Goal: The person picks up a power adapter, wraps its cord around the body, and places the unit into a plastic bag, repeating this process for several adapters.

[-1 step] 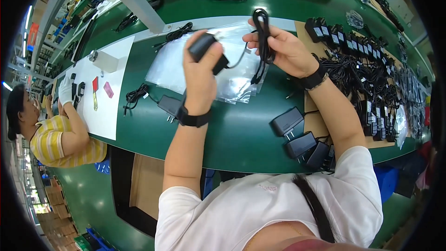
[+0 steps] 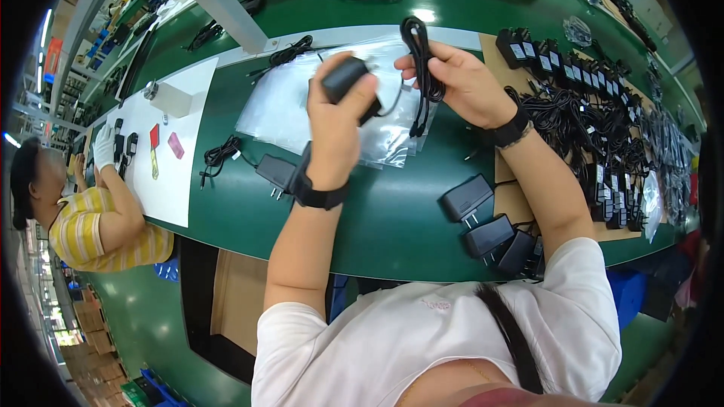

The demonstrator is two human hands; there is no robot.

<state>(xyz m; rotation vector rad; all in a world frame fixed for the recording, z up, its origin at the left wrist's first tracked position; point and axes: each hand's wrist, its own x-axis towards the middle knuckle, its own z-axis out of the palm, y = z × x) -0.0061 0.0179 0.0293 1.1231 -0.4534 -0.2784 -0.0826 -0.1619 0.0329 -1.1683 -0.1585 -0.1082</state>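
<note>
- Left hand clenched around black power adapter, raised above clear plastic bags on green table.
- Right hand pinching bundled black cord, coil hanging down.
- Probably mid-bundling; next likely needs a steady coil and an opened bag.

My left hand covers most of the black power adapter. The adapters' labels on the right are too small for me to read.
</note>
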